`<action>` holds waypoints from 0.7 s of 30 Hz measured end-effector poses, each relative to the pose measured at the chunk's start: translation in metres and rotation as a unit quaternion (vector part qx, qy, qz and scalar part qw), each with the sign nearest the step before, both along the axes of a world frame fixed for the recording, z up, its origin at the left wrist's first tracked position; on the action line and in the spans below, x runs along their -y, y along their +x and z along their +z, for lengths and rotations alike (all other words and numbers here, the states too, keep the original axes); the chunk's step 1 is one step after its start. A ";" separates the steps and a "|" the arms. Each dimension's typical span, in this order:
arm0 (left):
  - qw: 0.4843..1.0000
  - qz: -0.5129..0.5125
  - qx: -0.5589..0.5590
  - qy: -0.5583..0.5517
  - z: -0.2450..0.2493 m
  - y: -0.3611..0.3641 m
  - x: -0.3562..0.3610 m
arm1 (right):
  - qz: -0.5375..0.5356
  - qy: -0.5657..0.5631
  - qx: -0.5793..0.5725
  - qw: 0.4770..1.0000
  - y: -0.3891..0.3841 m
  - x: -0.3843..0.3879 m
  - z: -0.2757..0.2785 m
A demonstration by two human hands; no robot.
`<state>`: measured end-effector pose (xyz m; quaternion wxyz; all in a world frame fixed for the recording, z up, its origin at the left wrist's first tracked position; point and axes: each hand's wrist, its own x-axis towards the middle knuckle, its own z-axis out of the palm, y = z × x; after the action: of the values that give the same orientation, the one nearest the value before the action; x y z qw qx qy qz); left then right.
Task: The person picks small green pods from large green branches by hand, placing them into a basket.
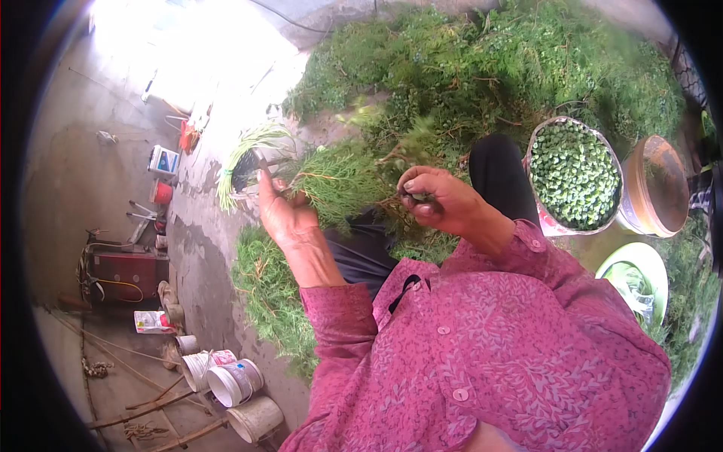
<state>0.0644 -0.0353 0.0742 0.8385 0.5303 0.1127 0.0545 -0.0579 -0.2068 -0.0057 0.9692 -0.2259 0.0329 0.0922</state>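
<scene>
A feathery green sprig (339,181) hangs between my two hands, its stem end at the fingers of my left hand (286,215), which are closed on it. My right hand (444,200) is curled near the sprig's other side, thumb against the fingers; what it holds, if anything, is too small to make out. Just beyond my left hand stands a container (242,175) with pale green strands (260,137) draped over its rim. To the right of my knee is a bucket (538,184) full of small green pieces (576,173).
Cut branches (467,71) are heaped across the far floor, with more (275,294) beside my left arm. A brown bucket (670,188) and a pale green basin (657,271) stand at the right. White buckets (235,383) and a dark red machine (124,275) are on the left.
</scene>
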 end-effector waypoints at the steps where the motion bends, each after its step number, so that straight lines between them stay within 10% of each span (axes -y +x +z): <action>1: 1.000 0.000 0.000 0.000 0.001 -0.001 0.001 | -0.018 -0.086 0.008 0.996 0.000 -0.001 0.003; 18: 0.999 -0.013 0.031 0.023 0.011 -0.022 0.021 | 0.091 -0.010 0.065 0.994 0.034 -0.026 0.020; 21: 0.994 0.020 0.030 0.100 -0.008 -0.008 0.009 | 0.031 -0.156 0.120 0.980 0.036 -0.031 0.016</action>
<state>0.0564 -0.0444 0.0658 0.7832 0.6071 0.0920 0.0982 -0.0217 -0.1760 0.0107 0.9158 -0.3844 -0.0765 0.0883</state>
